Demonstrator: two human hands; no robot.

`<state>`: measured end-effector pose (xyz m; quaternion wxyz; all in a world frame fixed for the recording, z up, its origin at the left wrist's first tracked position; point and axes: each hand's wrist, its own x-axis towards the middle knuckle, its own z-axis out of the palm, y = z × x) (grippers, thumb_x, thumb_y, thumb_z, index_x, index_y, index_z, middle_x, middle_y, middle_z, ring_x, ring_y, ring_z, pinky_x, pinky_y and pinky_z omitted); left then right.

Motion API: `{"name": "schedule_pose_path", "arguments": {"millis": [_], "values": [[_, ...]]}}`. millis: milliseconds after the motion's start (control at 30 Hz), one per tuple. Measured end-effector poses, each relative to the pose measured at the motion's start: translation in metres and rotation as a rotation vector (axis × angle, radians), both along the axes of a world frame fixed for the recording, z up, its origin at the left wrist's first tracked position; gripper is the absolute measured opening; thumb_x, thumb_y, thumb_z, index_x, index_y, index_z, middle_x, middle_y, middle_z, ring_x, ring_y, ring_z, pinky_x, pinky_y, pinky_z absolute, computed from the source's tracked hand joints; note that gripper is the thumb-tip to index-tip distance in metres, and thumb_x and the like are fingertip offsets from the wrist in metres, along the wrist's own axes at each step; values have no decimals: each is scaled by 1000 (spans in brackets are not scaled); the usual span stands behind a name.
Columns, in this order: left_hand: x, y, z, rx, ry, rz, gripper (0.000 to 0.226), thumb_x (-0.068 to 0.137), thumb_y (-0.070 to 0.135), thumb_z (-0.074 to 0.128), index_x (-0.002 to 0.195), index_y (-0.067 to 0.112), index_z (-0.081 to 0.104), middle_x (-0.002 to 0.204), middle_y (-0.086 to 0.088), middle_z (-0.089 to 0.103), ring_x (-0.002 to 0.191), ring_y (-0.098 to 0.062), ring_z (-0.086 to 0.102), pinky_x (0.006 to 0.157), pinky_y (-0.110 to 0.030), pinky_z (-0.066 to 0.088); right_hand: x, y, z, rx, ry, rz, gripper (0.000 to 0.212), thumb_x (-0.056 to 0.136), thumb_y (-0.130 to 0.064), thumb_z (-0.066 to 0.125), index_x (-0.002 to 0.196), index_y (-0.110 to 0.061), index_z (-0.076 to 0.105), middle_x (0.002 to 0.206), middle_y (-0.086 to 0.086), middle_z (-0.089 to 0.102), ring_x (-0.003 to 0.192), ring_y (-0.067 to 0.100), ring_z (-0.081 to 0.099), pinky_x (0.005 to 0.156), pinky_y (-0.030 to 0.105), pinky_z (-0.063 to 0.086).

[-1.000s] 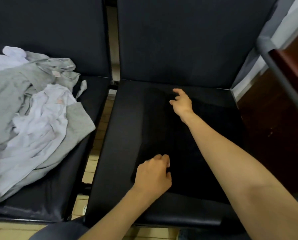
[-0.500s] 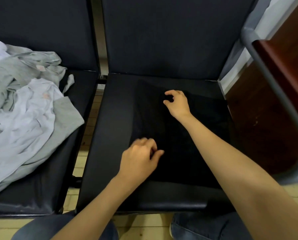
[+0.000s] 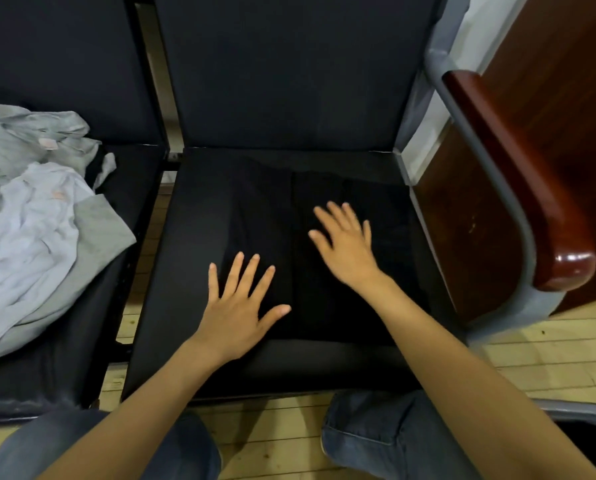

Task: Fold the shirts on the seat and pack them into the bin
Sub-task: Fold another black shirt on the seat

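Left hand (image 3: pixel 236 310) and right hand (image 3: pixel 346 251) lie flat, fingers spread, on the matte black shirt (image 3: pixel 324 306); its crease runs forward between them.

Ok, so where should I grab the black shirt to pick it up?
Best guess: pinch the black shirt along its near edge, coming from the front of the seat. It lies flat under the left hand and right hand, both open, so nothing sticks up on top to grab. Its outline is hard to see, black on black.
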<state>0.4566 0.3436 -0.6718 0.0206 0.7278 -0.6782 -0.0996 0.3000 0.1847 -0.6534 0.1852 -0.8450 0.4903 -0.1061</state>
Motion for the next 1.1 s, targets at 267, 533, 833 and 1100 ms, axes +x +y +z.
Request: {"name": "schedule_pose_path", "arguments": {"millis": [267, 533, 833, 1100], "values": [[-114, -27, 10, -344, 283, -340, 42, 81, 50, 50, 101, 19, 70, 92, 2, 64, 85, -17, 58, 71, -27, 48, -78, -76, 21, 270, -184, -556, 52, 97, -23, 53, 145, -18, 35, 151, 13, 24, 141, 29, 17, 109, 34, 26], [-174, -49, -6, -457, 217, -357, 27, 75, 41, 70, 90, 18, 70, 81, 0, 60, 72, -17, 56, 63, -29, 44, -83, -107, 11, 404, -138, -453, 44, 101, -24, 45, 144, -24, 40, 157, -1, 19, 143, 28, 10, 114, 33, 14], [-164, -32, 21, -433, 518, 24, 12, 80, 31, 50, 82, 21, 56, 58, 10, 55, 54, -7, 52, 76, -24, 32, -75, -107, 24, 541, -532, -557, 41, 104, -22, 37, 143, -12, 41, 149, 7, 37, 138, 23, 33, 107, 27, 27], [-106, 10, 19, -342, 439, 410, 19, 80, 43, 46, 77, 24, 47, 91, 13, 50, 93, -8, 36, 83, -26, 20, 25, -106, 48, 698, -707, -397, 42, 99, -18, 46, 138, -1, 44, 135, 9, 48, 119, 23, 48, 96, 29, 40]]}}
